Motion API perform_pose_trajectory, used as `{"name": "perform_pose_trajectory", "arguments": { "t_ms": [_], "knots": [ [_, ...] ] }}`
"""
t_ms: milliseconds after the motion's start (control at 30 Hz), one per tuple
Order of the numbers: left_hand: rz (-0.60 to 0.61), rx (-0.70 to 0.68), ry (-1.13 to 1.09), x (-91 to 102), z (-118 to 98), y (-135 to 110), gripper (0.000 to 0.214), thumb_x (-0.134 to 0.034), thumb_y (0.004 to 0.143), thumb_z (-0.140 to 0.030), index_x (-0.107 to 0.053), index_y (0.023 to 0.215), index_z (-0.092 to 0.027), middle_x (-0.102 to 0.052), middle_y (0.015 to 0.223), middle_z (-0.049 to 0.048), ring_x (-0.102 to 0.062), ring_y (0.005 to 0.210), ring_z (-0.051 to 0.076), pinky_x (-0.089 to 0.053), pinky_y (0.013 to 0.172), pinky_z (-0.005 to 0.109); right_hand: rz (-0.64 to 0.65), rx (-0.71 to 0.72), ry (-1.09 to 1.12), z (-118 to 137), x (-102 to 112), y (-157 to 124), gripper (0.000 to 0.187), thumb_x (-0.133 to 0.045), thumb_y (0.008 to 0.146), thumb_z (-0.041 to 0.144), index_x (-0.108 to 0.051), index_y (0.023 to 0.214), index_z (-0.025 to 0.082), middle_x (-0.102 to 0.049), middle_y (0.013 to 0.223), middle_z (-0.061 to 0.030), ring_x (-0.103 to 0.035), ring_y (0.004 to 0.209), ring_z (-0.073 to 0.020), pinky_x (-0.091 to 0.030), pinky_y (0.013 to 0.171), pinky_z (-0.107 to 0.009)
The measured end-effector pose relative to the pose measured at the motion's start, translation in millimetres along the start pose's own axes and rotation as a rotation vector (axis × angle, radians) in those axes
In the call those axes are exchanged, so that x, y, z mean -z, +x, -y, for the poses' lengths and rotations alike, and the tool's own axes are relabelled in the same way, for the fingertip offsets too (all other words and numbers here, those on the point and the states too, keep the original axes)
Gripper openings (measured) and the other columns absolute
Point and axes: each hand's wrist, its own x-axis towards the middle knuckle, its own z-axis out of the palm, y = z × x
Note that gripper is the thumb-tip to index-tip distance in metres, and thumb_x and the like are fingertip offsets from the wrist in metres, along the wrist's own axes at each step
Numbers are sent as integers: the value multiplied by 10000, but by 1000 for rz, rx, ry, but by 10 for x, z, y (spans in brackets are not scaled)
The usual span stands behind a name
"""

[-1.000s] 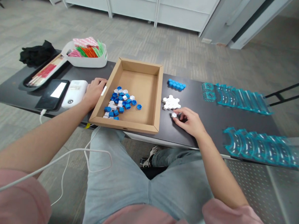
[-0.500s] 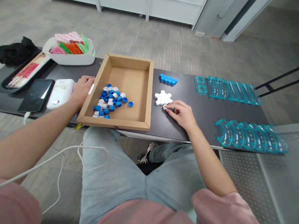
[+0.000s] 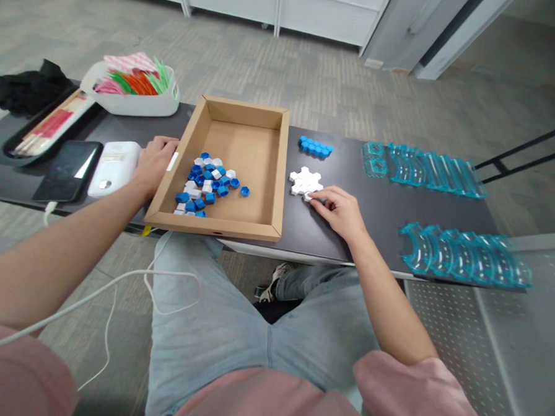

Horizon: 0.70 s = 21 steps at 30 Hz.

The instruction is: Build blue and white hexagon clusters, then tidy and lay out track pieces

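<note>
A cardboard tray [image 3: 278, 171] sits on the dark table [image 3: 380, 207] and holds several loose blue and white hexagon pieces [image 3: 207, 185] in its near left corner. My left hand [image 3: 153, 162] rests curled against the tray's left wall. To the right of the tray lies a cluster of white hexagons [image 3: 304, 181], with a row of blue hexagons [image 3: 315, 146] behind it. My right hand [image 3: 340, 210] pinches a white hexagon piece [image 3: 309, 196] against the cluster's near edge.
Teal curved track pieces lie in two rows at the right [image 3: 423, 169] and near right [image 3: 465, 258]. At the left are a phone [image 3: 68, 171], a white device [image 3: 114, 167], a white basket of coloured packets [image 3: 132, 92], a dark tray [image 3: 40, 127] and black cloth [image 3: 25, 89].
My right hand slid the white hexagon from the bare table up against the white cluster. The camera view shifted slightly. My left hand stayed on the tray's wall.
</note>
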Motion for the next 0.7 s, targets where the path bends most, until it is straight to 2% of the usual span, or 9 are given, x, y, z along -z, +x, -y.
{"name": "perform_pose_trajectory", "arguments": {
  "t_ms": [233,333,533,700],
  "knots": [
    [38,-4,-7,24,3,13,614,-404,1127,-312,-555,1685,-104,-509,1760,227,-475,1540,388,-377,1359,539,-3,-2,7,9,-2,1,219,-771,1065,398,-926,1157,273,-867,1175,-88,-564,622,-153,-560,697,-356],
    [51,-4,-11,38,2,9,608,-428,1115,-312,-560,1678,-124,-502,1764,222,-485,1518,383,-383,1347,537,-4,-9,6,10,-1,4,215,-774,1055,394,-916,1157,271,-871,1181,-88,-568,616,-153,-561,692,-359],
    [23,-8,-35,33,-13,-11,582,-428,1112,-293,-579,1652,-138,-519,1747,210,-475,1496,371,-381,1337,542,-24,-30,-17,33,6,6,177,-788,1042,417,-868,1117,277,-855,1077,-63,-595,621,-169,-550,673,-361],
    [56,-9,-35,65,-50,-30,632,-393,1136,-343,-547,1699,-102,-488,1770,230,-457,1544,385,-351,1367,542,-67,-25,-50,52,13,-25,169,-793,1042,437,-832,1104,285,-823,1022,-51,-579,620,-182,-537,655,-373]
  ]
}}
